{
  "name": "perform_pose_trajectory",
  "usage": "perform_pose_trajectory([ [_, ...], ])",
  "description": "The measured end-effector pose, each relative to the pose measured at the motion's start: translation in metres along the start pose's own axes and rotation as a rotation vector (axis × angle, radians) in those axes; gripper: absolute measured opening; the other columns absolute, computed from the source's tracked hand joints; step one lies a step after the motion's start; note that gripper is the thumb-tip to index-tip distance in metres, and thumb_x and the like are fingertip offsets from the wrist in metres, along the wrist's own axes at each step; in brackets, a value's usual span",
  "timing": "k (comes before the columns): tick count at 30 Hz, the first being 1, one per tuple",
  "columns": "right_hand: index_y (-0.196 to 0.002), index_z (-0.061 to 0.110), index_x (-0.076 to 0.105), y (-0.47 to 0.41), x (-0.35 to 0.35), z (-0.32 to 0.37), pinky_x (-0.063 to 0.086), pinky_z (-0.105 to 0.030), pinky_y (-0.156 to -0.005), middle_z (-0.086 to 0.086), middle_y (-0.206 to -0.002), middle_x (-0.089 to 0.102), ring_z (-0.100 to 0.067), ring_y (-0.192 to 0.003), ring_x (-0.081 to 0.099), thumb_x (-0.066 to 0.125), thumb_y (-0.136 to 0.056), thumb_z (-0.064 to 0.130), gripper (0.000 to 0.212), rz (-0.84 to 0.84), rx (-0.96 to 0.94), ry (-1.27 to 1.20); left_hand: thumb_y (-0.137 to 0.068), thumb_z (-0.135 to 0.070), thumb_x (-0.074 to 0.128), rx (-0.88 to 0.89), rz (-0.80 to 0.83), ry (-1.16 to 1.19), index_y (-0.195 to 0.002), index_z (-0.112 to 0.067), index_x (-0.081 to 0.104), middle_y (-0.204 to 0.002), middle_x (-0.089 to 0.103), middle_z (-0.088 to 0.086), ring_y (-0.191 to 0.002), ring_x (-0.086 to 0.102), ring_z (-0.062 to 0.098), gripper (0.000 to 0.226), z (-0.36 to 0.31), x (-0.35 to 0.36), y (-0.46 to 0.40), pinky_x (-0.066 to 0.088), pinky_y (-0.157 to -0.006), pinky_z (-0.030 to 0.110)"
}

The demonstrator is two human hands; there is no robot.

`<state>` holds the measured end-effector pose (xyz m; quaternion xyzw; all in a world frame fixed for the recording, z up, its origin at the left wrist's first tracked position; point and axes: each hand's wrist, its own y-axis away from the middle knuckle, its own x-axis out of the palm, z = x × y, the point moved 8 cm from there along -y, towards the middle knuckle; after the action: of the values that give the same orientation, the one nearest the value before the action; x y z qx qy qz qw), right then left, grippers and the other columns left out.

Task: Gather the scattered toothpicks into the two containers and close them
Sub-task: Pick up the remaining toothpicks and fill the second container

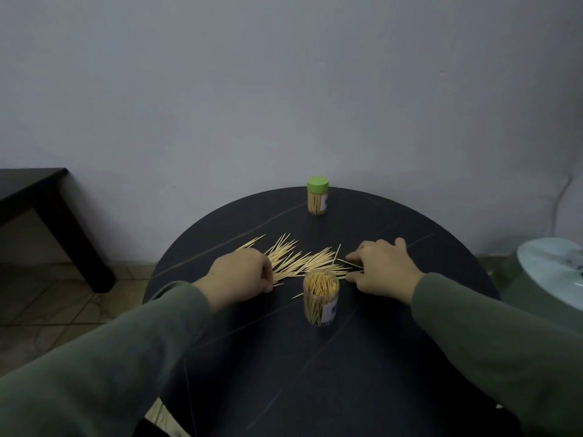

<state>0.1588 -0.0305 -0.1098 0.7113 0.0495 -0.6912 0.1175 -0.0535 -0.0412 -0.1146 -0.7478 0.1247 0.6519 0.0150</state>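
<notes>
A pile of scattered toothpicks (299, 258) lies across the middle of the round dark table (394, 357). An open clear container (320, 298), packed with toothpicks, stands upright just in front of the pile. A second container with a green lid (318, 195) stands closed at the table's far edge. My left hand (239, 272) rests at the pile's left end, fingers curled around some toothpicks. My right hand (380, 266) lies on the pile's right end, its fingers spread and touching a few toothpicks.
A dark low table (47, 203) stands on the tiled floor at the left. A pale round stool or seat (552, 266) sits close to the table's right edge. A plain wall rises right behind the table.
</notes>
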Motion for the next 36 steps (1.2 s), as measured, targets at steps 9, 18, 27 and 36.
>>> perform_pose_trajectory([
  [9, -0.125, 0.037, 0.061, -0.011, -0.004, 0.014, 0.026, -0.043, -0.101, 0.012, -0.127, 0.06, -0.016, -0.117, 0.048, 0.052, -0.096, 0.043, 0.03, -0.169, -0.137, -0.071, -0.087, -0.045, 0.066, -0.07, -0.087, -0.034, -0.114, -0.033, 0.061, -0.114, 0.062, -0.009, -0.108, 0.057, 0.012, 0.03, 0.005, -0.002, -0.01, 0.051, -0.087, 0.033],
  [18, -0.139, 0.036, 0.047, -0.016, 0.003, 0.044, 0.024, -0.041, -0.096, 0.014, -0.142, 0.046, -0.014, -0.117, 0.04, 0.04, -0.101, 0.045, 0.04, -0.218, -0.312, -0.003, -0.091, -0.042, 0.061, -0.029, -0.116, -0.145, -0.111, -0.03, 0.065, -0.109, 0.065, -0.008, -0.102, 0.06, 0.012, 0.023, -0.007, -0.007, -0.015, 0.053, -0.081, 0.029],
  [27, -0.126, 0.035, 0.061, -0.015, 0.005, 0.044, 0.023, -0.043, -0.097, 0.008, -0.124, 0.058, -0.017, -0.111, 0.046, 0.042, -0.102, 0.038, 0.031, -0.238, -0.333, 0.049, -0.096, -0.038, 0.055, 0.007, -0.124, -0.332, -0.114, -0.025, 0.066, -0.105, 0.066, -0.003, -0.096, 0.063, 0.018, 0.025, -0.021, -0.002, -0.018, 0.055, -0.077, 0.032],
  [36, -0.118, 0.03, 0.063, -0.012, 0.005, 0.045, 0.024, -0.047, -0.099, 0.004, -0.119, 0.058, -0.02, -0.109, 0.048, 0.042, -0.102, 0.033, 0.026, -0.252, -0.306, 0.128, -0.097, -0.029, 0.052, 0.03, -0.157, -0.423, -0.106, -0.023, 0.067, -0.097, 0.066, -0.003, -0.087, 0.065, 0.018, 0.019, -0.029, -0.001, -0.015, 0.054, -0.069, 0.031],
])
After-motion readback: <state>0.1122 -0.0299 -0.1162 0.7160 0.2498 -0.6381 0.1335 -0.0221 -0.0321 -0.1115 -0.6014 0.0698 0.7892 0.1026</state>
